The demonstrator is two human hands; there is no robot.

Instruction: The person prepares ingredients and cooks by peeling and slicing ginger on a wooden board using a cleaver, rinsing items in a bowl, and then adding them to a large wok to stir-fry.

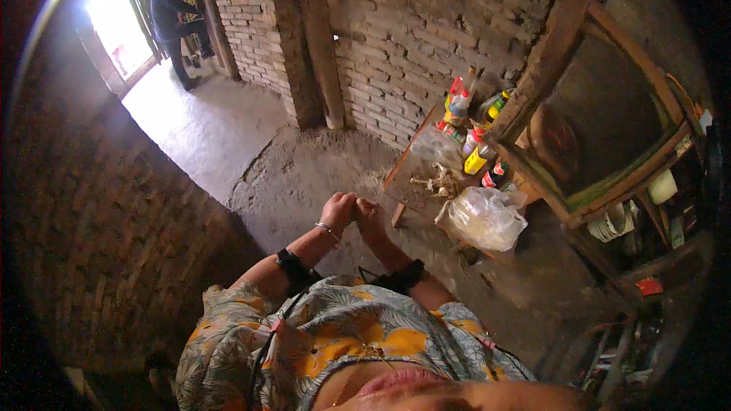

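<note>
My left hand (338, 209), with a silver bangle at the wrist, is held out before my body. Beside it, my right hand (370, 216) meets it at the fingertips. The fingers of both hands look curled, and the picture does not settle whether anything is inside them. Dark straps wrap both forearms. A low wooden table (408, 182) stands just right of my right hand. On its near end rests a clear plastic bag (485, 218), with some dry roots or ginger-like pieces (440, 181) behind it.
Several bottles, including a yellow one (475, 161) and a dark one (495, 174), crowd the table. A wooden cabinet with a mesh panel (611, 108) rises at the right. Brick walls (422, 40) flank the room. A person (171, 17) stands near the bright doorway (117, 28).
</note>
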